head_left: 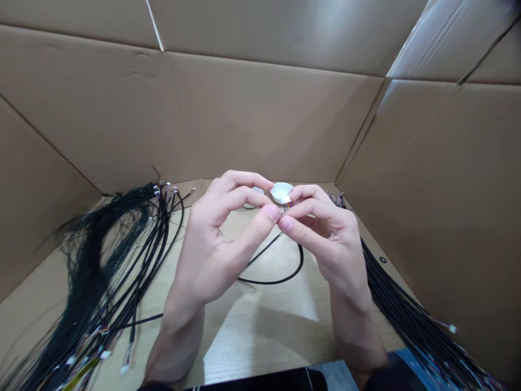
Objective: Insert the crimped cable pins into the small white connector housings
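My left hand point(230, 233) and my right hand point(325, 233) meet at the middle of the view, thumbs and fingertips closed in a pinch. Between my right fingers a small white connector point(286, 199) with thin coloured wires shows, the end of a black cable point(302, 260) that loops below over the table. My left thumb and forefinger pinch at a thin wire tip right beside my right thumb; the exact spot is hidden by the fingers. Behind the hands stand a white bowl point(280, 191) and a second white dish point(254, 191), partly covered by my left fingers.
On the left lie a tangle of thin dark strands point(91, 260) and several black cables point(158, 239) with white connectors. A thick bundle of black cables point(394, 288) runs along the right. Cardboard walls point(260, 119) enclose the table point(260, 320). A small black ring point(383, 260) lies at right.
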{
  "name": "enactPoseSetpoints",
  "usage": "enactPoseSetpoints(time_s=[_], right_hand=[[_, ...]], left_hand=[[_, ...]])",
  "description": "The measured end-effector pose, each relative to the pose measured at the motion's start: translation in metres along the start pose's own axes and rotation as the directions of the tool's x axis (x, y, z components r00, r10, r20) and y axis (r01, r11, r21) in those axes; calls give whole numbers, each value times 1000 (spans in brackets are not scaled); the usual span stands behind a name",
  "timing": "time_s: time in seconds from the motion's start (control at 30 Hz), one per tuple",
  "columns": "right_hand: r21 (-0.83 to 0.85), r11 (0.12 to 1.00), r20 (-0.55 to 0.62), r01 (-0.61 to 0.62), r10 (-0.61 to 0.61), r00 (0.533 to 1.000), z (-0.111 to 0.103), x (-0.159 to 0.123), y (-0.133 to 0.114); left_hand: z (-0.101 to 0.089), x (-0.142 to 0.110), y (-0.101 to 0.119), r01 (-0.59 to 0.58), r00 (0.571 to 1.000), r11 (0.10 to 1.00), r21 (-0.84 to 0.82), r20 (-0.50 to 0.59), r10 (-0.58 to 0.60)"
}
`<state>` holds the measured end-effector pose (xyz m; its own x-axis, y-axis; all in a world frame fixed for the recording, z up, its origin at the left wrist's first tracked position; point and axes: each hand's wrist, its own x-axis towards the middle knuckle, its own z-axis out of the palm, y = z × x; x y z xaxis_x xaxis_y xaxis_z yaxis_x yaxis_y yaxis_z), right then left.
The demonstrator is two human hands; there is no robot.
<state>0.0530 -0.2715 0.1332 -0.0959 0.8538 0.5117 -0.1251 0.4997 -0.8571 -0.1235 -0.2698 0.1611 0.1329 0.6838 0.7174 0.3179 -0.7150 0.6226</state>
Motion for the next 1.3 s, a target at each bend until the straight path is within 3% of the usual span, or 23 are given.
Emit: enactPoseSetpoints(time_s=[0.13, 0.27, 0.63, 0.83, 1.03, 1.3], right_hand=[[-266, 953, -73, 149, -174, 982, 3, -4, -7], [-347, 916, -111, 200, -252, 961, 7, -6, -10], [-201, 973, -98, 113, -135, 986, 1, -6, -10], [-207, 973, -102, 101, -124, 987, 0, -5, -9], [-241, 962, -65, 129, -149, 987, -1, -4, -8], [-409, 884, -45, 225, -266, 963, 1, -8, -13]], left_hand=[[0, 0, 0, 34, 999, 999, 28, 5, -34], [0, 1, 0, 66, 997, 998, 16, 45, -67], [-2, 1, -2, 31, 990, 997, -69, 140, -21], [6, 9, -19, 110, 994, 990, -86, -4, -111], [10, 14, -16, 241, 958, 961, -136, 190, -213], [7, 15, -10, 344, 905, 929, -139, 311, -288]])
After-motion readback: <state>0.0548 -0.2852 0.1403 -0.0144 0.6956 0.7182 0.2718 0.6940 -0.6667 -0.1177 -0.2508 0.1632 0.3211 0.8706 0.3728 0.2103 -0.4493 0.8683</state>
